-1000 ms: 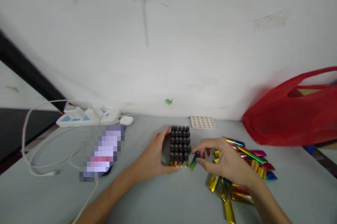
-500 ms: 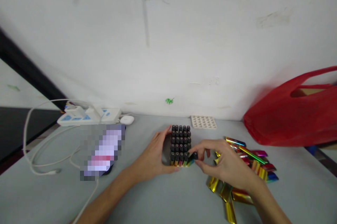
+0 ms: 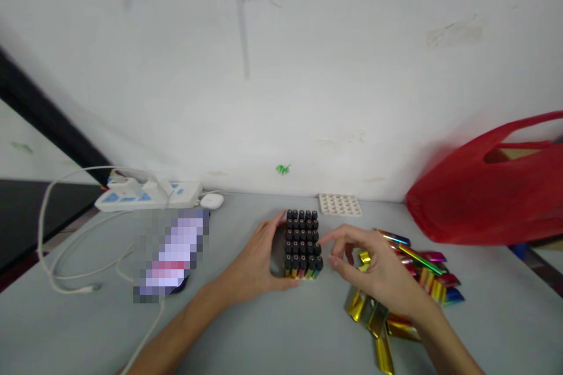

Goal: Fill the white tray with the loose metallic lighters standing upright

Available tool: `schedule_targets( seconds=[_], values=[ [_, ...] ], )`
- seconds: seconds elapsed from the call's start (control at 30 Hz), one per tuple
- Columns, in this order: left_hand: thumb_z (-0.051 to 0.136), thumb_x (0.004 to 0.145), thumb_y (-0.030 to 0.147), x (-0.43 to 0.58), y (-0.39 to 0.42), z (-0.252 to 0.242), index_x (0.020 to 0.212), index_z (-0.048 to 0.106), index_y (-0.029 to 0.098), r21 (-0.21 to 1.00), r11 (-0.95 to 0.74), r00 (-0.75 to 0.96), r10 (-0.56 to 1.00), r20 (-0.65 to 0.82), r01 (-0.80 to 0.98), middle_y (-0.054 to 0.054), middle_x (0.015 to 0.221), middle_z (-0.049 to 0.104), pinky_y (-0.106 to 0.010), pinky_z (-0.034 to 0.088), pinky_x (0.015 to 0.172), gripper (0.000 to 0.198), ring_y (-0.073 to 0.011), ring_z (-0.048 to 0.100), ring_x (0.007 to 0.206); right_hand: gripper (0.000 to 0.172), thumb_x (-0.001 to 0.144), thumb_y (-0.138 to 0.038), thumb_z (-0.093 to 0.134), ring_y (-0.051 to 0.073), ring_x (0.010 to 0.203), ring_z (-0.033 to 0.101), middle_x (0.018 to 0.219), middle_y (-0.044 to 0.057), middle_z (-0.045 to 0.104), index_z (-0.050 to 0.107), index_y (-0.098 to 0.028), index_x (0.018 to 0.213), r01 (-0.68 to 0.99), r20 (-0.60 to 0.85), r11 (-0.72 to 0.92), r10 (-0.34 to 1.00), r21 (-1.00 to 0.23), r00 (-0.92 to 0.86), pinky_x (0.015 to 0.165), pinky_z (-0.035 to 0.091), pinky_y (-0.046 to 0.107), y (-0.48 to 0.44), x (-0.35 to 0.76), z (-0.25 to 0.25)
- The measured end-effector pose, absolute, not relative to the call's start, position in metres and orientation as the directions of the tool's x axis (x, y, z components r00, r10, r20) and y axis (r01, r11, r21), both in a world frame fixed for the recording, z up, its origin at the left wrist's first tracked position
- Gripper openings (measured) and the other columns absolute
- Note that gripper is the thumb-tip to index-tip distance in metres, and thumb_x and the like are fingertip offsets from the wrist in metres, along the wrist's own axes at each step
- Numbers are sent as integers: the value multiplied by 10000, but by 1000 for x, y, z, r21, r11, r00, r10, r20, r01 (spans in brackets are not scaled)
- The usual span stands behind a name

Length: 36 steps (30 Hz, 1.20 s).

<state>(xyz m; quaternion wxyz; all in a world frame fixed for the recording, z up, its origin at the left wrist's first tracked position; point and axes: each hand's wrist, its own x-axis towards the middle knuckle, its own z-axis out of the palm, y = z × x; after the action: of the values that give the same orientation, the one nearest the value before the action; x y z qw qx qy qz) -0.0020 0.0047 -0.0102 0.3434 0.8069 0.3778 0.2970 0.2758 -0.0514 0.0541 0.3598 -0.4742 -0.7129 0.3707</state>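
Note:
A block of several upright tubes with black caps and shiny coloured bodies point(image 3: 302, 243) stands packed in rows on the grey table point(image 3: 264, 334). My left hand point(image 3: 259, 260) cups the block's left side and front corner, fingers wrapped against it. Just right of the block, my right hand point(image 3: 373, 269) hovers with fingers loosely curled and apart, holding nothing that I can see. Beneath and behind that hand lies a loose pile of shiny gold and rainbow tubes point(image 3: 404, 287).
A white holed tray point(image 3: 339, 205) lies by the wall behind the block. A red plastic bag point(image 3: 488, 187) fills the right. At left are a phone point(image 3: 171, 252), a white power strip point(image 3: 145, 196) with cables, and a small white case point(image 3: 212, 200).
My right hand set a tube it pinched into the block's front right corner, then let go and drew back slightly. My left hand stayed on the block.

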Motion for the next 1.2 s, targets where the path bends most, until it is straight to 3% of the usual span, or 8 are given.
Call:
schedule_targets(
  seconds=[0.33,0.47,0.57,0.7,0.77,1.03,1.2],
  values=[
    [1041,687,393,-3,5,-11,1757,236,297,786,-457,539,820,192,416,-200,1685,474,-680,347,1327,1342,-460,458,1560,238,1104,-392,550,196,698,665,736,-37,678,666,-222,1224,441,168,181,983,-879,-67,682,488,319,-41,278,35],
    [1046,685,384,-3,5,-10,1765,222,311,799,-437,533,827,177,413,-199,1685,475,-686,355,1325,1360,-457,464,1562,238,1087,-392,535,209,693,673,764,-23,708,671,-236,1205,558,190,140,981,-818,33,692,479,332,-39,280,31],
    [1061,662,373,-2,5,-10,1767,215,353,811,-439,524,828,197,388,-180,1677,497,-704,373,1310,1391,-461,490,1543,249,1077,-395,534,240,787,701,925,31,768,687,-239,1196,671,233,96,965,-735,117,732,496,357,-37,282,27],
    [1065,652,378,-1,5,-9,1760,226,371,809,-446,515,830,214,383,-170,1672,512,-703,387,1304,1390,-462,515,1526,254,1068,-331,516,339,1162,681,1191,134,764,706,-208,1184,814,387,187,921,-549,49,1022,509,474,-33,286,20],
    [1060,653,387,0,5,-9,1760,228,345,801,-450,510,832,216,395,-181,1666,515,-702,386,1305,1386,-465,514,1525,280,1068,-297,505,362,1225,648,1225,156,752,709,-193,1229,872,408,202,913,-446,-3,1092,481,513,-31,287,16],
    [1033,695,337,4,7,-13,1743,210,419,793,-448,474,849,232,414,-146,1665,522,-708,393,1302,1335,-445,517,1535,448,1090,-309,495,418,1465,545,1584,242,613,620,-144,1488,982,360,137,929,-129,-82,1148,450,588,-30,286,-4],
    [1007,740,337,5,12,-17,1749,206,326,797,-432,449,863,231,421,-193,1690,492,-690,373,1317,1288,-445,496,1561,489,1110,-346,487,403,1538,511,1647,243,575,565,-157,1554,984,356,168,924,-60,-137,1183,415,593,-29,287,-14]
  ],
)
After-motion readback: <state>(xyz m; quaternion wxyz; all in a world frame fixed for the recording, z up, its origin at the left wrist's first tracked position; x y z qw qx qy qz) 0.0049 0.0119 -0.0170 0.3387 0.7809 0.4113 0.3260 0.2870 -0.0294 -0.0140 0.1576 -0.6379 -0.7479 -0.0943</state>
